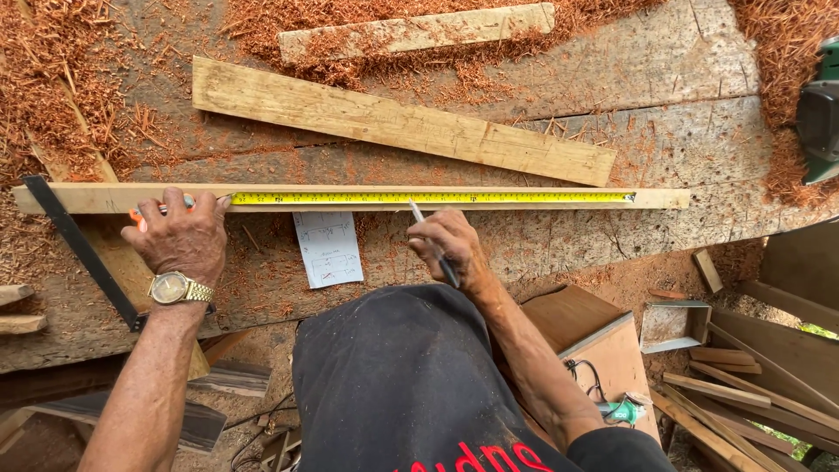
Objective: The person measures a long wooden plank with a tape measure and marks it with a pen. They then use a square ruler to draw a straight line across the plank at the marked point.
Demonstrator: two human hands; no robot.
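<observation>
My left hand point(182, 236) pins the tape measure point(428, 198) flat along the wood strip point(350, 198) while my right hand point(446, 245), closed around a pen point(434, 246), marks against the scale.

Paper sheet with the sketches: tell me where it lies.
In the head view, the paper sheet lies on the workbench, below the yellow tape measure, between left hand and right hand.

Single view: head-worn camera, looking steeply down from close above the bench point(664, 79); wearer's torso and forearms fill the lower frame.
</observation>
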